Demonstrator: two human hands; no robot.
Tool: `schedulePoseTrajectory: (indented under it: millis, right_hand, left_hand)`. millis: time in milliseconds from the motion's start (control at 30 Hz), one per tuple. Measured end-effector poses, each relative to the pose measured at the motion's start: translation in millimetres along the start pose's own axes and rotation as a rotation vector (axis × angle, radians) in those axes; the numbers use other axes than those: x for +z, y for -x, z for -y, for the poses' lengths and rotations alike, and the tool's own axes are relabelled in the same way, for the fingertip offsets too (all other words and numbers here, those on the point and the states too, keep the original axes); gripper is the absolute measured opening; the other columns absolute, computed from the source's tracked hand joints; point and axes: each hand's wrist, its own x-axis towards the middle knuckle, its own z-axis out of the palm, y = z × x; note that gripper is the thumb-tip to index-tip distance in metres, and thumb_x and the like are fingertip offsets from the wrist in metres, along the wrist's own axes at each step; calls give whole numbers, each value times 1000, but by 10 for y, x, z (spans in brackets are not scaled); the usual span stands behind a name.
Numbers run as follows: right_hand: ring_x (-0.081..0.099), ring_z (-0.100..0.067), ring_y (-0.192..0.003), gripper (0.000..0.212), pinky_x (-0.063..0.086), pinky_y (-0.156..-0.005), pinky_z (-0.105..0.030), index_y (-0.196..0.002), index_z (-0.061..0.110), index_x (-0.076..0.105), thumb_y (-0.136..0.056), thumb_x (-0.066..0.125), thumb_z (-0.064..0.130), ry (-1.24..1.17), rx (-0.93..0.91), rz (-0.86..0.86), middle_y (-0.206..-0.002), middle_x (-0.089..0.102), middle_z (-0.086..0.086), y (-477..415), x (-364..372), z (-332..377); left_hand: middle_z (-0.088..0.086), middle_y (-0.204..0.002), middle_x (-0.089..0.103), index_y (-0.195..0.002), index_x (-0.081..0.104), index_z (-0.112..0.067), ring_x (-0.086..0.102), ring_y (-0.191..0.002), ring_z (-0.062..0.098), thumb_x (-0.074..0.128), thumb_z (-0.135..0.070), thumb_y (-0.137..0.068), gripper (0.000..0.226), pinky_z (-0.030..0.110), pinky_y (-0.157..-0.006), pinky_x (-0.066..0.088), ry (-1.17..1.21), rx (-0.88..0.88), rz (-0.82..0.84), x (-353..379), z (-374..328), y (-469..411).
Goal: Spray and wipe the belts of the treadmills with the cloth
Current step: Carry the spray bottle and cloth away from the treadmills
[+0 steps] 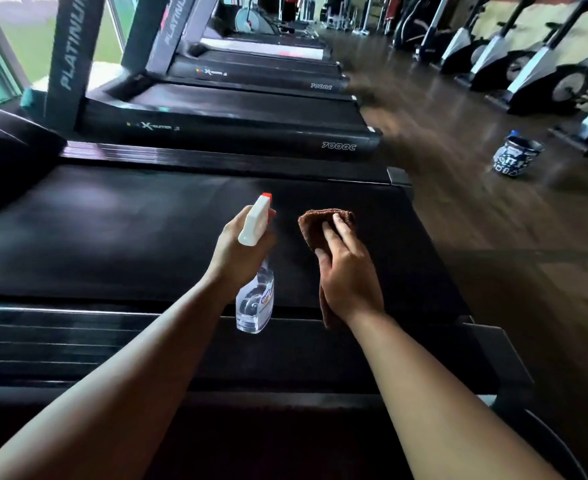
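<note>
The nearest treadmill's black belt point(129, 237) stretches across the frame below me. My left hand point(237, 251) grips a clear spray bottle point(256, 299) by its neck, its white trigger head with a red nozzle pointing away over the belt. To its right, my right hand point(346, 268) holds a folded brown cloth point(315, 223), fingers laid over its top and thumb at its side, just above the belt near its right end. Whether the cloth touches the belt is unclear.
More black treadmills point(237, 112) stand in a row behind this one, uprights at the left by the windows. A wooden floor point(458, 209) lies to the right with a patterned blue-and-white container point(516, 157) on it. Exercise bikes point(542, 71) line the far right wall.
</note>
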Motion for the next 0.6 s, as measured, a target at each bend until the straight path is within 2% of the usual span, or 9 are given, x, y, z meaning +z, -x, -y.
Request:
schedulePoseTrajectory:
  millis: [100,167,300,367,500,600]
  right_hand:
    - [30,-24,-145,49,16,-115,-24,-149,12,42,-102,51,23,20,40,36,-161,29,-3,-143,125,-255]
    - [33,-25,-144,49,21,-116,-28,-148,12,43,-102,51,23,32,57,61,-161,29,-4,-278,242,-425]
    - [39,-28,-140,48,32,-114,-35,-145,9,48,-100,55,20,26,91,87,-159,34,-5,-629,410,-664]
    - [39,-29,-140,47,32,-114,-36,-145,8,48,-99,55,19,21,90,101,-158,35,-7,-802,397,-705]
    - [41,-31,-139,46,32,-114,-36,-143,6,51,-98,57,17,-4,112,115,-157,37,-9,-1071,90,-626]
    - [42,-32,-138,46,34,-114,-39,-142,6,51,-98,58,17,-21,135,125,-157,37,-10,-1242,-342,-500]
  left_hand:
    - [-10,-85,67,-102,66,-37,62,-74,19,65,-22,-73,33,55,-77,53,-14,-10,25,209,144,-213]
    - [-8,-84,66,-103,66,-36,60,-73,18,65,-21,-73,33,54,-76,53,-17,-28,35,343,260,-367]
    - [-15,-80,62,-107,65,-36,57,-74,13,64,-22,-73,37,44,-74,51,-17,-58,58,543,405,-679]
    - [-16,-78,61,-108,65,-37,55,-72,11,64,-22,-74,37,38,-72,49,-21,-81,66,595,388,-815]
    - [-17,-76,60,-113,64,-33,53,-68,6,64,-15,-78,39,23,-65,46,-78,-107,77,589,26,-986]
    - [-19,-70,57,-114,64,-32,51,-62,7,65,-6,-83,40,20,-57,45,-119,-150,68,528,-441,-1088]
